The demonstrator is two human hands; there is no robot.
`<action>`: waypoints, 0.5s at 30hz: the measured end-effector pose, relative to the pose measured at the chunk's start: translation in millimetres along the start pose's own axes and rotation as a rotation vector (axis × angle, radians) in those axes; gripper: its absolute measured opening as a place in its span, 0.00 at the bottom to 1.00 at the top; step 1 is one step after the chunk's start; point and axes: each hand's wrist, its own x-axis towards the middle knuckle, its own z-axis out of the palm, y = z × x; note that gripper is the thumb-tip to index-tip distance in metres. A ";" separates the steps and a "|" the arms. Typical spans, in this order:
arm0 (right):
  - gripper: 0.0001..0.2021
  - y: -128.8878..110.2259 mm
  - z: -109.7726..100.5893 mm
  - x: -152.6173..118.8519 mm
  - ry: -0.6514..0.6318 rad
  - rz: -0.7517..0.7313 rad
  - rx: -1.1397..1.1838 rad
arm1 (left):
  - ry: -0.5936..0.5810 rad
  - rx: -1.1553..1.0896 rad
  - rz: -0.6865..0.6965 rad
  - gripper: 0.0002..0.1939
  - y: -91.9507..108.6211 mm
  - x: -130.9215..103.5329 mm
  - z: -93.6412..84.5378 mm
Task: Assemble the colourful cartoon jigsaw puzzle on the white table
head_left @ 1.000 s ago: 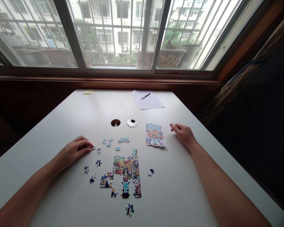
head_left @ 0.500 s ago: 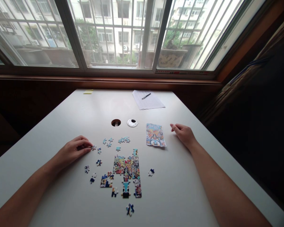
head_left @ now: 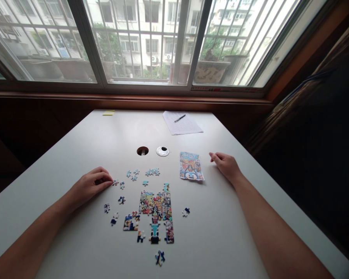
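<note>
My left hand rests on the table with thumb and fingers pinched together at the edge of a small puzzle piece. Close by lie another loose piece and a dark blue piece. The partly joined jigsaw puzzle lies flat in front of me, crowded with colourful figures. A smaller joined section sits at its lower left. On the right, my right hand is loosely closed on the tabletop with nothing visible in it, beside the picture sheet printed "Bluey".
Light blue pieces lie above the puzzle, with single pieces at its right and below it. Farther back are a round table hole, a metal cover, papers with a pen, and yellow notes.
My left fingertips have shifted very slightly, and the piece beside them lies a touch farther right and nearer me. My right hand and the puzzle have stayed put.
</note>
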 end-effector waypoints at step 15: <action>0.29 1.4 0.9 0.0 -0.002 -0.002 -0.005 | 0.023 0.049 0.038 0.17 -4.5 1.3 4.0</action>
